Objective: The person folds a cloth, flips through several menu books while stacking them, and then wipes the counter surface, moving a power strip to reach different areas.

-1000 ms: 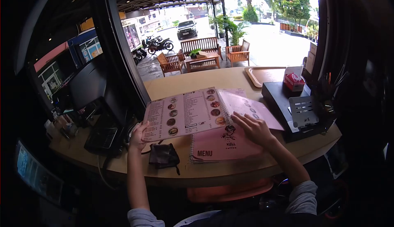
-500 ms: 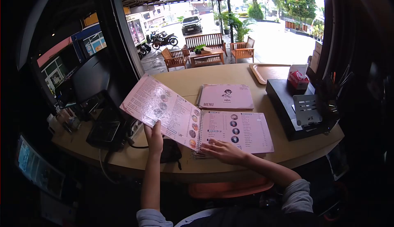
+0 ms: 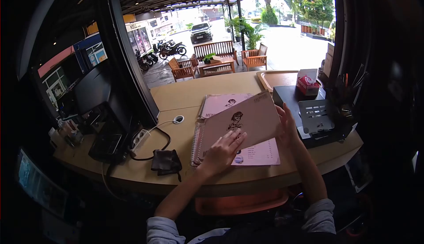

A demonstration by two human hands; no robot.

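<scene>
A spiral-bound pink menu (image 3: 260, 120) lies on the counter, its front cover raised at a slant on the right over a printed page. My left hand (image 3: 225, 149) rests on the cover's lower middle with its fingers spread. At the cover's right edge is my right hand (image 3: 287, 124), the thumb side up and some fingers behind the cover, gripping that edge. Behind it a second pink menu (image 3: 216, 100) lies flat, partly covered by the raised one.
A black box (image 3: 282, 94) with a metal stand (image 3: 316, 116) and a red tissue pack (image 3: 308, 85) sits right. A wooden tray (image 3: 265, 79) is at the back. Left are a dark pouch (image 3: 167, 162), cables, a power strip (image 3: 140, 139) and a monitor (image 3: 95, 89).
The raised part of the menu has swung from left to right and now shows the cover. My left hand moved right onto it; my right hand moved from the page to its right edge.
</scene>
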